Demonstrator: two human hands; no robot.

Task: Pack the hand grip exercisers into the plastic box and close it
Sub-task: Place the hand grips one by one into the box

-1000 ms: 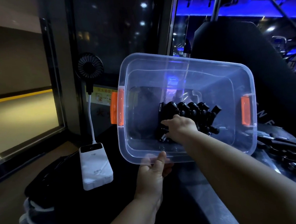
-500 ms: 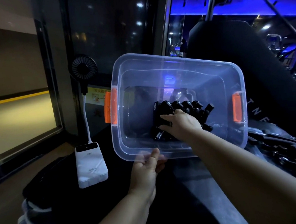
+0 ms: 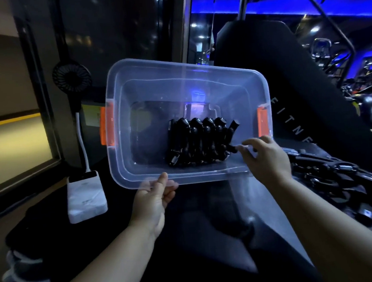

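A clear plastic box (image 3: 176, 75) with orange latches (image 3: 106, 126) on both short sides is tilted toward me. My left hand (image 3: 155, 198) grips its near rim from below, thumb on the rim. Several black hand grip exercisers (image 3: 200, 142) with metal springs lie packed in a row on the box floor, right of centre. My right hand (image 3: 267, 157) is at the near right corner of the box, fingers spread and holding nothing, just right of the row. More black exercisers (image 3: 337, 178) lie in a pile on the surface to the right.
A white power bank (image 3: 86, 197) lies left of the box, with a small black fan (image 3: 71, 77) on a white stalk rising from it. A black padded gym bench back (image 3: 298, 89) stands behind the box. Dark cloth covers the surface on the left.
My right hand has let go of the row of exercisers and drawn back to the near right corner of the box. The left hand still holds the rim.
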